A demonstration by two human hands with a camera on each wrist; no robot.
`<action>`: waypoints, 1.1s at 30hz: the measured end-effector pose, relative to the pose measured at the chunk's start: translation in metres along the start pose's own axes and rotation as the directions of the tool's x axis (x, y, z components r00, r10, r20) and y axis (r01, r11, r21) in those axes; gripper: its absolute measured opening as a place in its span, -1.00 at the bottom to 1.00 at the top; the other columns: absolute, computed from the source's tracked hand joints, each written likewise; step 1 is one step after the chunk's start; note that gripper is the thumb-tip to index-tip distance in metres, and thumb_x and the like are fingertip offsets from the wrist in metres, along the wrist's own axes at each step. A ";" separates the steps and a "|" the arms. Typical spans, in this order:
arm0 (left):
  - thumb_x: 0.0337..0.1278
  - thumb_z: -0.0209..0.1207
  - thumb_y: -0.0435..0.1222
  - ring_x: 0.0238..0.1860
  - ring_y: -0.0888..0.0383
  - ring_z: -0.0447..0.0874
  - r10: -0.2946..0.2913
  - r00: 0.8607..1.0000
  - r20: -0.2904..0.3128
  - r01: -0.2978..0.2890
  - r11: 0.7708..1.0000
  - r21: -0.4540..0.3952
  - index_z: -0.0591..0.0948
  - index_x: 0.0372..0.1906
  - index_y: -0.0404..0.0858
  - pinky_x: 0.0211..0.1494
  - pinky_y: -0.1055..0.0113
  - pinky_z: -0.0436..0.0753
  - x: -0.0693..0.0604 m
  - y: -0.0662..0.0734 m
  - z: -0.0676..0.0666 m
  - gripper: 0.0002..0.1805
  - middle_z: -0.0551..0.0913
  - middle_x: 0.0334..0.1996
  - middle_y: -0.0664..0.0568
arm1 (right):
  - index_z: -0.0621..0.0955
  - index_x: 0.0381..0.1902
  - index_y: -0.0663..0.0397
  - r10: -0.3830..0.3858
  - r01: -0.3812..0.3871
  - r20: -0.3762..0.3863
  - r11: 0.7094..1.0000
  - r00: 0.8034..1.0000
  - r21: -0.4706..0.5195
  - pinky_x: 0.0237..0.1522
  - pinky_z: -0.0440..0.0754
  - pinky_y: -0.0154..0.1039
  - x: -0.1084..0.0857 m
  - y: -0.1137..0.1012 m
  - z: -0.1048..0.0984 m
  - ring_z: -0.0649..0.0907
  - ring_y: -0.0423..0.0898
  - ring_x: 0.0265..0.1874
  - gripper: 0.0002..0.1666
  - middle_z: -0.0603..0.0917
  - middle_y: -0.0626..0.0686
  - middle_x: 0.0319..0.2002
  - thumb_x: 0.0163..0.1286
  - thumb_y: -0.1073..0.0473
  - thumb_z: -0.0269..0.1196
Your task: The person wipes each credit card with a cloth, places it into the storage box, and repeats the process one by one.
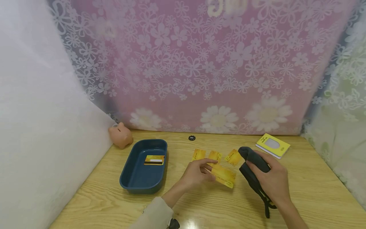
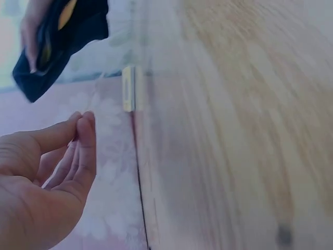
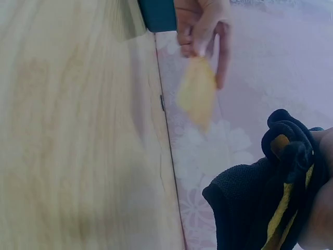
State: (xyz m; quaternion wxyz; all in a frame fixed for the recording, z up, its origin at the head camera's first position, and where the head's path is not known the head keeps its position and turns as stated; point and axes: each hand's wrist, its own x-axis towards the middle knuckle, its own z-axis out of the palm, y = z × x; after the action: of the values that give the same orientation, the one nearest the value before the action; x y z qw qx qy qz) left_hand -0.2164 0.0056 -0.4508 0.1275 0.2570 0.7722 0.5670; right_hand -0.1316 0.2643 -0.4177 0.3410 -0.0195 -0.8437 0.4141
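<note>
My left hand (image 1: 197, 173) pinches a yellow card (image 1: 224, 176) by one end, above the wood table. In the right wrist view that card (image 3: 197, 94) is blurred and hangs from the fingertips; the left wrist view does not show it clearly. To its right, my right hand (image 1: 273, 173) grips a bunched dark cloth pouch (image 1: 254, 162), with dark cords hanging down and yellow strips (image 3: 281, 213) along it. What the pouch holds is hidden. Beyond my hands lie three more yellow cards: a left one (image 1: 198, 154), a middle one (image 1: 215, 156) and a right one (image 1: 233, 157).
A blue tray (image 1: 124, 179) stands at the left with a yellow card (image 1: 154, 160), dark stripe showing, inside. Behind it sits a pink piggy bank (image 1: 120, 136). A black chip (image 1: 192, 138) lies near the back edge, a yellow booklet-like pack (image 1: 273, 145) at back right.
</note>
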 end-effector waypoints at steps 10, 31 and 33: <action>0.17 0.47 -0.37 -0.08 0.03 0.75 0.007 0.992 -0.129 -0.032 0.980 -0.196 0.63 0.34 0.02 -0.01 0.19 0.80 -0.030 0.011 -0.037 -0.38 0.62 0.04 -0.08 | 0.75 0.15 -0.05 -0.084 0.082 0.070 0.996 0.994 0.031 -0.20 0.60 -0.63 -0.009 -0.012 0.018 0.64 -0.47 -0.17 -0.46 0.78 -0.01 -0.05 0.19 0.26 0.58; 0.28 0.26 -0.60 -0.03 0.06 0.80 0.199 0.962 -0.184 -0.227 0.963 -0.142 0.54 0.43 -0.05 0.00 0.27 0.79 -0.041 0.040 -0.031 -0.32 0.69 0.14 -0.13 | 0.74 0.17 -0.13 -0.384 0.346 0.138 0.907 0.913 0.238 -0.14 0.79 -0.13 -0.023 -0.088 0.071 0.74 -0.11 -0.10 -0.32 0.72 -0.14 -0.05 0.07 0.38 0.61; 0.28 0.25 -0.61 -0.05 0.05 0.79 0.212 0.958 -0.191 -0.239 0.963 -0.128 0.55 0.41 -0.04 0.00 0.27 0.79 -0.040 0.041 -0.031 -0.33 0.70 0.11 -0.12 | 0.74 0.16 -0.11 -0.388 0.357 0.118 0.908 0.914 0.217 -0.16 0.79 -0.12 -0.022 -0.090 0.071 0.74 -0.11 -0.12 -0.32 0.72 -0.13 -0.07 0.05 0.38 0.62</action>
State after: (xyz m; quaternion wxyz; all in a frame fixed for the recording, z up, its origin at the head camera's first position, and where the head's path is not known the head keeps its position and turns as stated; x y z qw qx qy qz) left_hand -0.1876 -0.0321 -0.4058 0.0123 0.2823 0.7012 0.6546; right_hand -0.1340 0.1495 -0.3963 0.3463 0.2080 -0.8125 0.4204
